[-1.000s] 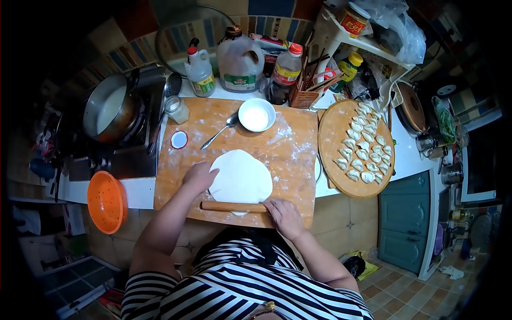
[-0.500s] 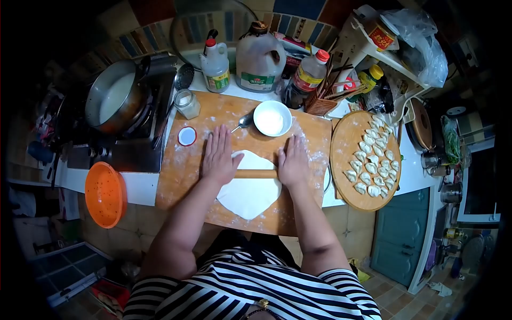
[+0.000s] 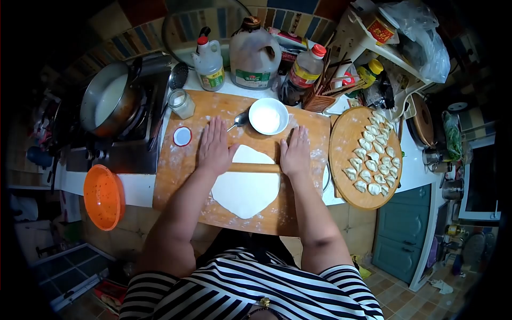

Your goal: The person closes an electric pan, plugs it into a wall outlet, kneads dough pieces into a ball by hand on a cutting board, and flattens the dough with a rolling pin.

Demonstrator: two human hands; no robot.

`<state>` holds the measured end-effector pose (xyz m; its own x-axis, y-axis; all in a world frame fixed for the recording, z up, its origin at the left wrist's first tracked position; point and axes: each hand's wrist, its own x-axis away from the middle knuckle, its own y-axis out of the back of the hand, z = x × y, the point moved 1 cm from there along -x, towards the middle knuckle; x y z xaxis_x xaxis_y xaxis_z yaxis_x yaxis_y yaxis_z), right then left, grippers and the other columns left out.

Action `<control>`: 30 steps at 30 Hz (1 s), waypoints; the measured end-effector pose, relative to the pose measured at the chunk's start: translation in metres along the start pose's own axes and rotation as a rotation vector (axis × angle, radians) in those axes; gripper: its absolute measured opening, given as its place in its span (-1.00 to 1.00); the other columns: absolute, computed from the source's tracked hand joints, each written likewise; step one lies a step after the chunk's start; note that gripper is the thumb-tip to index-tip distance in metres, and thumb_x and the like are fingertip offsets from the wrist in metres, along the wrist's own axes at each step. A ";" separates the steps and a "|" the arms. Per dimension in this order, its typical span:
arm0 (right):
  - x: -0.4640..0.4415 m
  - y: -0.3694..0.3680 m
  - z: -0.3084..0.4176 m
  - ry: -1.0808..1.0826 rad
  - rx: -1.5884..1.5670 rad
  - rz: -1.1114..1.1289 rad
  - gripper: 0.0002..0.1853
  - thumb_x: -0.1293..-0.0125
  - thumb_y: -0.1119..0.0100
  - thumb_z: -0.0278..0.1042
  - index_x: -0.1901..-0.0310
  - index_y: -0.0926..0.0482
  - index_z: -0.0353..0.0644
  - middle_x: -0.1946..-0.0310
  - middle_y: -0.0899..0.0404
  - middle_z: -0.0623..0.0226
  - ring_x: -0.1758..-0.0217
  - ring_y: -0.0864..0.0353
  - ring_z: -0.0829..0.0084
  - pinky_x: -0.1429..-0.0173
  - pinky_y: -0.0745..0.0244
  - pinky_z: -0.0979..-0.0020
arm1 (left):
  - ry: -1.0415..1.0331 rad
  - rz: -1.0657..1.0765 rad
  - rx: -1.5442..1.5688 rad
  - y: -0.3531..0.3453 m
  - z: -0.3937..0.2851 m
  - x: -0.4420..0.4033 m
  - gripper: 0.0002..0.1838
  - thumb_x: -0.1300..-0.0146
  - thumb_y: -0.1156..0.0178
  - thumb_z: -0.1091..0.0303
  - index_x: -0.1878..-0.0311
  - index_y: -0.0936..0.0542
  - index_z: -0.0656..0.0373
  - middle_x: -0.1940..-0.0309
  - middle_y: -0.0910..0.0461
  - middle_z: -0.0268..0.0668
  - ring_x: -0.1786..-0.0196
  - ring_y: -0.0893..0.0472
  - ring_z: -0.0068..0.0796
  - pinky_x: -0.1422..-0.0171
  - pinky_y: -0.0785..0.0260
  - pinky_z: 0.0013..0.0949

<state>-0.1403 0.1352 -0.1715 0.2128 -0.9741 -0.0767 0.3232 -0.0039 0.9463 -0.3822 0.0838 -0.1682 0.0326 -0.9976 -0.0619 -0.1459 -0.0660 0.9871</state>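
A wooden rolling pin (image 3: pixel 253 167) lies across a thin white sheet of dough (image 3: pixel 247 192) on the floured wooden board (image 3: pixel 181 165). My left hand (image 3: pixel 214 149) presses palm-down on the pin's left end, fingers stretched forward. On the right end rests my right hand (image 3: pixel 296 153), flat too, its fingers pointing away from me. Both palms hide the pin's ends. Beyond the dough stand a white bowl of flour (image 3: pixel 268 116) and a metal spoon (image 3: pixel 238 121). Left of them lies a red-rimmed jar lid (image 3: pixel 182 136).
A round wooden board (image 3: pixel 344 160) at right carries several dumplings (image 3: pixel 373 165). An orange basin (image 3: pixel 103 197) sits at the counter's left edge, and a pot (image 3: pixel 109 101) is on the stove. A glass jar (image 3: pixel 181 104) and several bottles (image 3: pixel 255 53) line the back.
The rolling pin has moved slightly forward over the dough under both hands. My hands are a little farther apart, so more of the pin shows. The whole view has shifted slightly.
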 end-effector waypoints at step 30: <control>0.184 0.048 -0.010 0.510 -0.159 0.128 -0.53 -0.28 -0.08 -0.45 -0.25 -0.47 -0.14 0.05 -0.53 0.20 -0.01 -0.54 0.20 -0.14 -0.48 0.24 | -0.507 0.498 0.415 -0.002 -0.076 -0.029 -0.75 -0.14 -0.37 0.23 0.11 -0.71 0.03 0.13 -0.66 -0.19 -0.06 -0.59 -0.12 -0.19 -0.40 -0.14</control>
<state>-0.0762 -0.0422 -0.1438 0.6667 -0.7314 -0.1435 0.3922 0.1805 0.9020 -0.3076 0.1143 -0.1575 -0.5686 -0.7950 0.2116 -0.3821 0.4830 0.7879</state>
